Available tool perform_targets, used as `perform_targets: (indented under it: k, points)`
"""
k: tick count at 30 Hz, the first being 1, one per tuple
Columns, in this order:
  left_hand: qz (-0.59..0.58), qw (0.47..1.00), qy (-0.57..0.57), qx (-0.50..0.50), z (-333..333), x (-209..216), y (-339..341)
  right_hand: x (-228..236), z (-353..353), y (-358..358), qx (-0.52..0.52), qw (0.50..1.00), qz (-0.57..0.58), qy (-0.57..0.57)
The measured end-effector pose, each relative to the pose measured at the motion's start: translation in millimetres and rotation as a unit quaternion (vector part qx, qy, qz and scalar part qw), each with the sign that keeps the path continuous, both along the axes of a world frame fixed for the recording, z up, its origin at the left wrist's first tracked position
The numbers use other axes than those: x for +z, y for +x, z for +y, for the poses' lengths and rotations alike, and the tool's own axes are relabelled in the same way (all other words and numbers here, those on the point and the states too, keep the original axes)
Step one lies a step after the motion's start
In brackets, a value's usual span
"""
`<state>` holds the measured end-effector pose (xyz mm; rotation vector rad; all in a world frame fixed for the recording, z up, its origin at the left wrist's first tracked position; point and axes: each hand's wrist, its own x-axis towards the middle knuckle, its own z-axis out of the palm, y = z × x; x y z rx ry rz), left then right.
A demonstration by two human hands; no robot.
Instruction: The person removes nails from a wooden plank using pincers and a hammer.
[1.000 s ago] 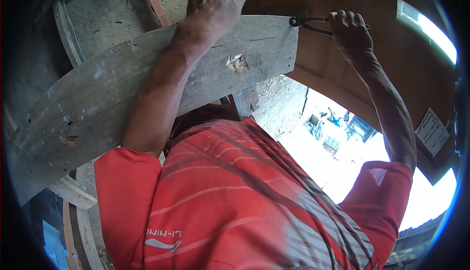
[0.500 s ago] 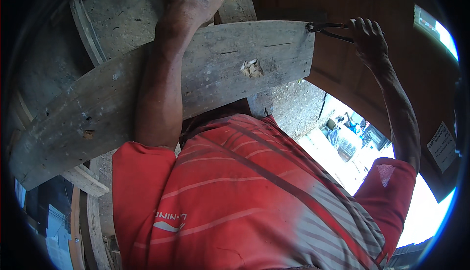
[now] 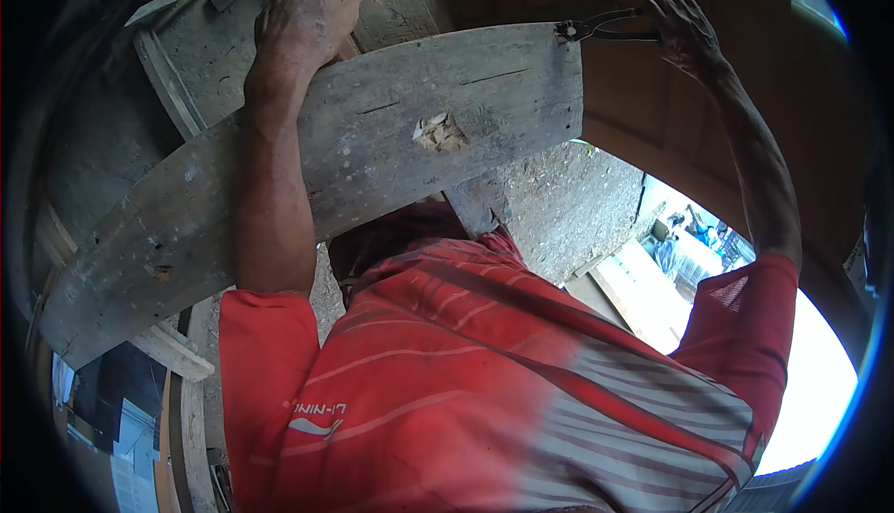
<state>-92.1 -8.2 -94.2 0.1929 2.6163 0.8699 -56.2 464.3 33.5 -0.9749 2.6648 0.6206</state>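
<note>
A long, weathered grey wooden board (image 3: 372,155) lies across in front of me, its long edge curved by the lens. It has a ragged pale hole, thin cracks and small dark spots. My right hand (image 3: 684,33) is closed round the handle ends of dark pincers (image 3: 572,31). Their jaws are at the board's far right corner; what they bite on is too small to tell. Beyond the board's far edge is my left hand (image 3: 310,12), fingers curled and thumb raised. What it holds, if anything, is hidden. My left forearm crosses over the board.
Wooden battens (image 3: 169,75) lie on the dusty ground at far left, and another batten (image 3: 172,353) juts out under the board. A large brown panel (image 3: 782,131) stands at right. Bags and household clutter (image 3: 694,252) sit in bright light beyond the concrete floor (image 3: 568,196).
Both hands, the board and the pincers have shifted a little to the left in view. The pincers stay at the board's corner, and their handles look spread wider.
</note>
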Motion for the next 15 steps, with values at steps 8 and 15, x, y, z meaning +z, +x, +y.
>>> perform_targets:
  k: [8,15]
  points:
    - [0.039,0.999,-0.02,0.006,1.2,-9.4,-0.1,-57.4,26.5,26.4,-0.047,0.993,0.071,-0.087]
    - [0.088,0.996,-0.01,0.002,1.8,-17.3,4.0,24.1,-71.0,47.1,0.029,0.936,0.138,0.321]
